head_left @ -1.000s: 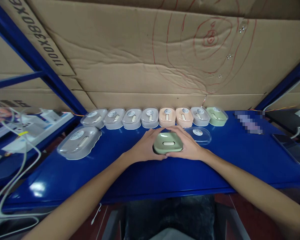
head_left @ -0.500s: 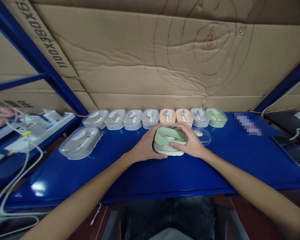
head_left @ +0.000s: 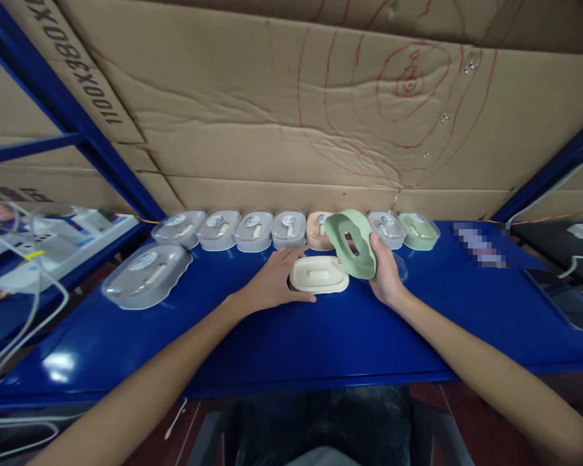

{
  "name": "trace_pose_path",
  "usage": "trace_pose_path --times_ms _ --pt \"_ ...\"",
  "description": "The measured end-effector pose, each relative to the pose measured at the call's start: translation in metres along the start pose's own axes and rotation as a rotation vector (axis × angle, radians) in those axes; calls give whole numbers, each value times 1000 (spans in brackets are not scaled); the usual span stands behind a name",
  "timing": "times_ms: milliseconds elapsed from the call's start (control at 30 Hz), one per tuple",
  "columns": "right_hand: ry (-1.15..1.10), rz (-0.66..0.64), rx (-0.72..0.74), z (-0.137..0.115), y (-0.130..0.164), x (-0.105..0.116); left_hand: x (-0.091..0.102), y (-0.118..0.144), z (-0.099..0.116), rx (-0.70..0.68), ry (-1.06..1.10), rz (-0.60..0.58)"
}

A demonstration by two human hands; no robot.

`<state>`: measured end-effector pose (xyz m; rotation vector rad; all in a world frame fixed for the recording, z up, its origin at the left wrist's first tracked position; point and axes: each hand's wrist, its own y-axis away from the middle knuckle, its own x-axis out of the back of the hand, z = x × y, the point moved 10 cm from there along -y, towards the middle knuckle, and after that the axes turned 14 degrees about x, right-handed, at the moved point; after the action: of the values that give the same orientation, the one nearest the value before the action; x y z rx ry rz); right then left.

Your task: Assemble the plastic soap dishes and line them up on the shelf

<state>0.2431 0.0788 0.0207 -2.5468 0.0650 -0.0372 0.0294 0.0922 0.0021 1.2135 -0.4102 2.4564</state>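
Note:
My right hand (head_left: 386, 278) holds a pale green plastic tray with a slot in it (head_left: 352, 243), lifted and tilted up above the blue table (head_left: 320, 336). Below it a cream base tray (head_left: 319, 274) lies flat on the table. My left hand (head_left: 272, 285) rests against the cream tray's left side, fingers around its near edge. A clear lid (head_left: 399, 265) lies on the table behind my right hand, mostly hidden.
A row of closed boxes stands along the cardboard back wall: several grey boxes (head_left: 252, 230), a peach box (head_left: 319, 228), another grey box (head_left: 387, 228) and a green box (head_left: 419, 230). A larger grey box (head_left: 146, 275) sits at the left. Cables and a white device (head_left: 53, 246) lie far left, a phone (head_left: 561, 298) far right.
The green tray was seated on the cream base with both hands around it. My right hand has lifted it off and tipped it upright; my left hand stayed on the base.

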Motion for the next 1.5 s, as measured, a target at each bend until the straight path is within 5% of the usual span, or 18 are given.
trace_pose_path --times_ms 300,533,1000,1500 --pt "-38 -180 -10 -17 -5 -18 6 2 2 -21 -27 -28" --pt "-23 -81 9 -13 -7 -7 6 3 4 -2 -69 -52" --pt "203 -123 155 2 -3 5 7 2 3 -40 -29 -56" --pt "314 -189 214 -15 0 -1 10 4 2 -16 -9 -54"
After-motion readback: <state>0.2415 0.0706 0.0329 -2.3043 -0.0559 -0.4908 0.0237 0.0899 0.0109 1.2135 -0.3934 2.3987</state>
